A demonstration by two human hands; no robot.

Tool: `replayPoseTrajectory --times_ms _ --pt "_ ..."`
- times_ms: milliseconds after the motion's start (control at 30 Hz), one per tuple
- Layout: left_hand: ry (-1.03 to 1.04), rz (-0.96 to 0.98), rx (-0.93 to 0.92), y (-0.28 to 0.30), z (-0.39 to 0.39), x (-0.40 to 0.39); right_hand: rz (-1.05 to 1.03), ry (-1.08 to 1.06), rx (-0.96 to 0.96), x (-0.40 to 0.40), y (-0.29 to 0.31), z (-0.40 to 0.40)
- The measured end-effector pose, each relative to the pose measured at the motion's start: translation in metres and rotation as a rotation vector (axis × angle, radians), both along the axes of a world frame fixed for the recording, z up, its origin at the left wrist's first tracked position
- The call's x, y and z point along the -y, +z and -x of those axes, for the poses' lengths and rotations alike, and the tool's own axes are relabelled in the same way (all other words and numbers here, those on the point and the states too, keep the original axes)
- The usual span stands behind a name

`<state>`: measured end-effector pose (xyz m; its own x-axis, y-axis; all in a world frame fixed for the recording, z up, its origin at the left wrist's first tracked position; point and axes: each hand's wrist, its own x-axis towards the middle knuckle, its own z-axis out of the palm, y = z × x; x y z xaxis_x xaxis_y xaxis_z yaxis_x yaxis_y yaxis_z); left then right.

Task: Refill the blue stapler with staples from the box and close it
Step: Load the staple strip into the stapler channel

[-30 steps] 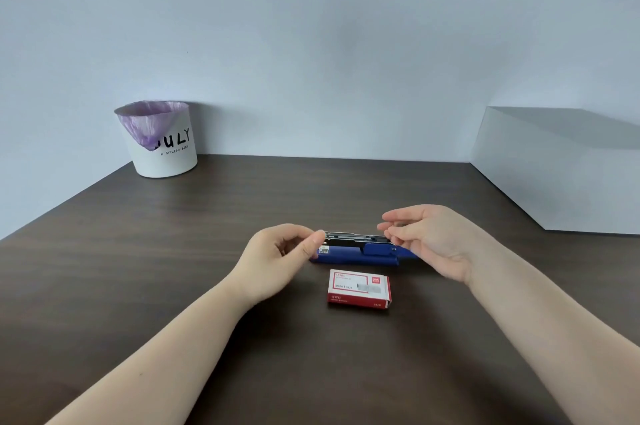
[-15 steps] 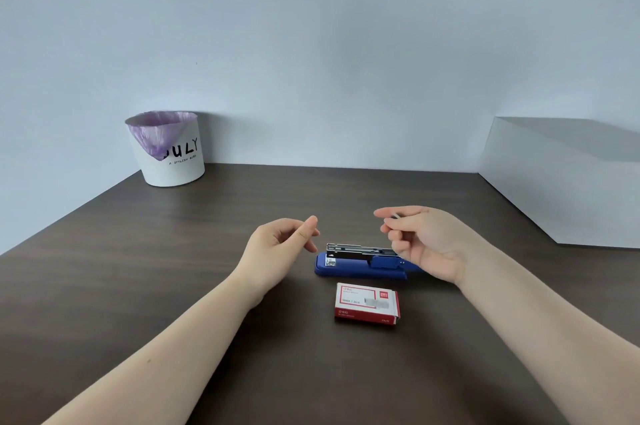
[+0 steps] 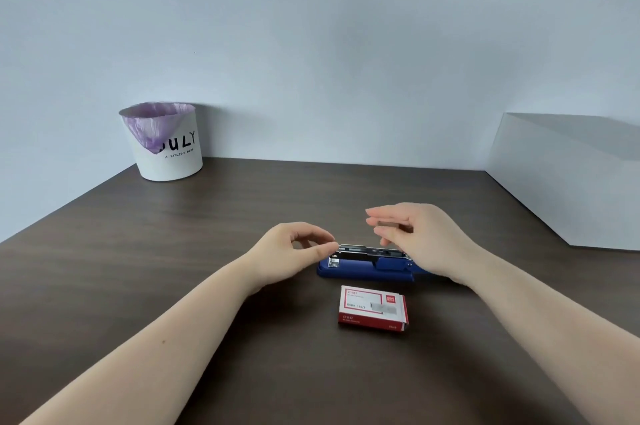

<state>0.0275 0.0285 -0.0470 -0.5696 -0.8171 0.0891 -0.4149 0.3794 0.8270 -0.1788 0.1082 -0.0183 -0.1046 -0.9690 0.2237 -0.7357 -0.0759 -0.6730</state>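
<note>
The blue stapler (image 3: 363,271) lies on the dark wooden table, its top swung back and hidden behind my right hand, with the metal magazine (image 3: 367,250) showing. My left hand (image 3: 294,253) pinches the magazine's left front end with thumb and fingertips. My right hand (image 3: 422,237) hovers just above the magazine's rear half, pinching a short strip of staples (image 3: 388,224) held level. The red and white staple box (image 3: 372,308) lies shut, just in front of the stapler.
A white bin (image 3: 168,144) with a purple liner stands at the back left by the wall. A white block (image 3: 571,182) juts in at the right. The table (image 3: 173,268) spreads wide around the hands.
My left hand came back from beside the stapler to grip its front end. My right hand stays above the stapler with the staple strip now showing between its fingers.
</note>
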Motion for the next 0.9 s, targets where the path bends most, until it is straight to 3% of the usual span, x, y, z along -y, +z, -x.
replayPoseTrajectory --times_ms 200,367,667,900 --pt "-0.077 0.117 0.105 -0.007 -0.004 0.004 -0.032 0.148 -0.156 0.002 -0.009 -0.003" --pt "-0.105 0.164 0.123 -0.008 -0.004 0.006 -0.104 0.193 -0.118 0.005 -0.011 -0.004" --pt "-0.102 0.183 0.141 -0.009 -0.003 0.008 -0.047 0.162 -0.1 0.003 -0.014 -0.001" --pt "-0.103 0.194 0.149 -0.01 -0.004 0.008 -0.128 0.18 0.022 0.008 -0.009 0.002"
